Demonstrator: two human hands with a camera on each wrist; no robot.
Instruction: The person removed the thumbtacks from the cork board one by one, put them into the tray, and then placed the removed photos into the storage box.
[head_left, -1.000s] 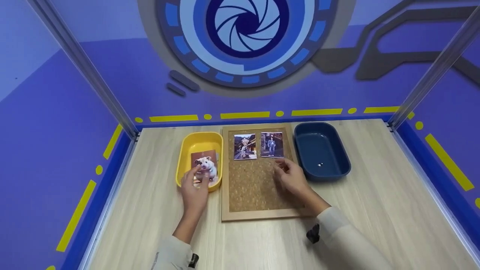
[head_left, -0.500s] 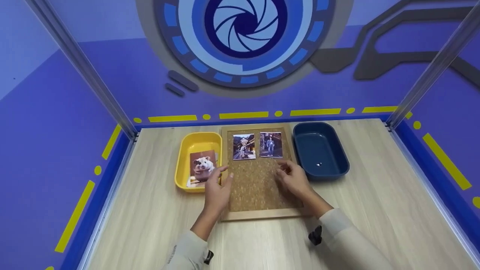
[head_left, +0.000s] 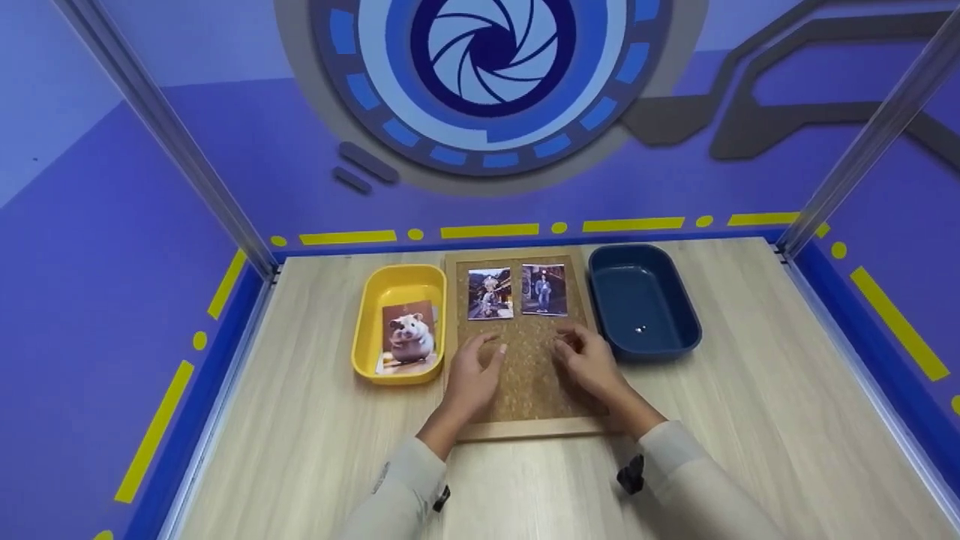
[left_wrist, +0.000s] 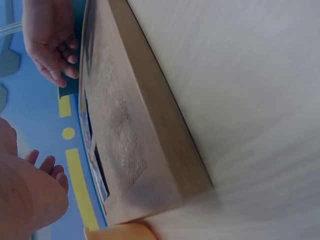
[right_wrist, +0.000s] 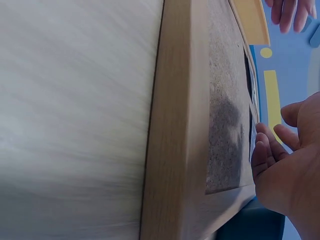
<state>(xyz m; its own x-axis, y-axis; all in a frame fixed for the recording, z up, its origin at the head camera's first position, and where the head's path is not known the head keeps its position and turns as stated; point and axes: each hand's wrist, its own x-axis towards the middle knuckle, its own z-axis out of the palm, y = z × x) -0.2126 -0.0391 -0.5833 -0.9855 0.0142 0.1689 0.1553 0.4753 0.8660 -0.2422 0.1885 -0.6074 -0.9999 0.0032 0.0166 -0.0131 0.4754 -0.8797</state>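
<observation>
My left hand (head_left: 474, 379) hovers over the left part of the framed corkboard (head_left: 517, 401), thumb and fingers apart, with nothing visible between them. Above the board's right side is my right hand (head_left: 589, 364); its fingers are loosely bent, and the right wrist view shows its thumb apart from them. Two photo prints sit side by side on the upper cork: a street scene with a figure (head_left: 490, 294) on the left, a standing person in blue (head_left: 544, 291) on the right. Both hands are below these prints in the head view. A hamster photo (head_left: 411, 341) lies in the yellow tray (head_left: 401, 276).
The yellow tray stands against the board's left side, and a dark blue tray (head_left: 637, 289) stands at its right. Small shiny bits (head_left: 640, 329) lie in the blue tray. A patterned wall (head_left: 525, 210) rises behind the wooden table (head_left: 750, 420).
My left hand has moved right from the yellow tray, where it was over the hamster photo, to above the corkboard. My right hand has dropped slightly below the right print.
</observation>
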